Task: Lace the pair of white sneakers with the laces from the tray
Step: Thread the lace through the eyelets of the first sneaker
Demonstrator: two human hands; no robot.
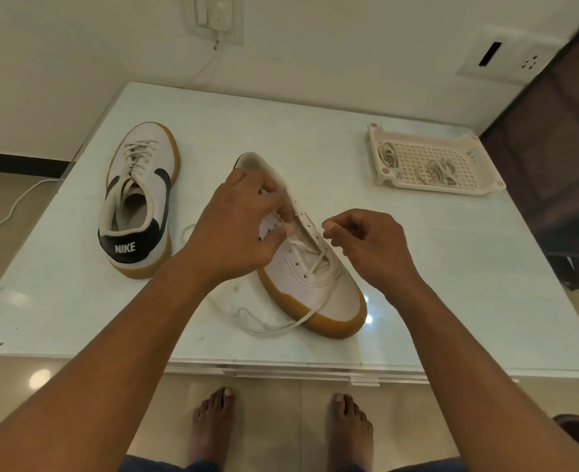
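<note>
A white sneaker with a gum sole point(318, 287) lies in the middle of the table, toe towards me, with a white lace point(274, 327) crossed through its lowest eyelets and one end trailing off the toe. My left hand point(237, 229) pinches the lace at an eyelet on the sneaker's left flap. My right hand point(366, 243) hovers beside the right flap with fingers curled; whether it pinches a lace end is unclear. A second sneaker point(138, 199), fully laced, stands at the left with its heel towards me. A white perforated tray point(479, 189) at the back right holds spare laces point(434, 170).
The glass-topped table point(77, 301) ends just in front of my bare feet. A white cable point(8, 212) runs from a wall socket down past the table's left side. A dark curtain hangs at the right.
</note>
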